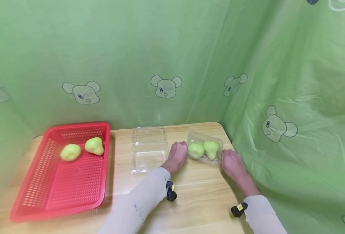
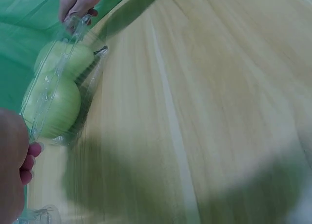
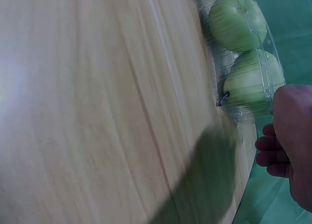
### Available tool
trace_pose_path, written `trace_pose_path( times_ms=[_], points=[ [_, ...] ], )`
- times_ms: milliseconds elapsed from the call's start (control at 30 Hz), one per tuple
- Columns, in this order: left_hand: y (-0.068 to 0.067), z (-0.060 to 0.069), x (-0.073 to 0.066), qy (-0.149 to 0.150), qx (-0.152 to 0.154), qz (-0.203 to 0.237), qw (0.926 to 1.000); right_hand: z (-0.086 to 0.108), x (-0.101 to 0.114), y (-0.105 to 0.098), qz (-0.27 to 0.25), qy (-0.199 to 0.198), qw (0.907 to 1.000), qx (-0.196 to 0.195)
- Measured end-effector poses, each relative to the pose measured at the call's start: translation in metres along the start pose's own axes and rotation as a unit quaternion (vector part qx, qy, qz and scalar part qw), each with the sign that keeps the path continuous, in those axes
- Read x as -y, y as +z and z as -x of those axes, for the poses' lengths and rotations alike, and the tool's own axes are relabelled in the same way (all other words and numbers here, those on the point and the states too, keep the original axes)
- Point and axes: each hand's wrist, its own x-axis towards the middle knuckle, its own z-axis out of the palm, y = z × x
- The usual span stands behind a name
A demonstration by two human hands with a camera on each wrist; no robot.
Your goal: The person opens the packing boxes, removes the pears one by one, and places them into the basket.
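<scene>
A clear plastic clamshell box (image 1: 200, 135) stands near the table's far right corner. Inside it sit two green pears, the left pear (image 1: 196, 150) and the right pear (image 1: 211, 149), side by side. My left hand (image 1: 178, 154) pinches the box's left end, fingers curled, as the left wrist view also shows. At the opposite end, my right hand (image 1: 232, 163) pinches the edge of the box with its thumb side, its other fingers curled below in the right wrist view. The lid lies over both pears; whether its rim is fastened I cannot tell.
Another clear clamshell box (image 1: 149, 147) lies opened flat left of my left hand. Further left is a red plastic basket (image 1: 76, 191) holding two green pears (image 1: 70, 152). Green curtains (image 1: 125, 48) hang behind and along the right edge of the wooden table (image 1: 196, 198).
</scene>
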Motion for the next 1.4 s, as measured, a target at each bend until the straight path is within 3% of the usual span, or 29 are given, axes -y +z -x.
trace_pose_path(
  times_ms=[400, 667, 833, 1067, 1400],
  points=[
    [0.001, 0.023, -0.002, 0.004, -0.027, -0.038, 0.9989, 0.008, 0.011, -0.005, -0.012, -0.019, 0.9997, -0.004],
    [-0.003, 0.033, -0.007, -0.014, -0.036, 0.000, 0.9993, 0.012, 0.013, -0.004, -0.017, -0.023, 0.9994, -0.017],
    [-0.004, 0.041, -0.010, -0.010, -0.045, -0.039, 0.9982, 0.014, 0.015, -0.005, -0.031, -0.010, 0.9995, -0.007],
    [-0.001, 0.053, -0.014, 0.004, -0.070, -0.108, 0.9917, 0.020, 0.017, -0.002, -0.020, -0.029, 0.9990, -0.027],
    [0.003, 0.070, -0.015, 0.039, -0.118, -0.134, 0.9832, 0.028, 0.018, -0.004, -0.016, -0.052, 0.9976, -0.042]
  ],
)
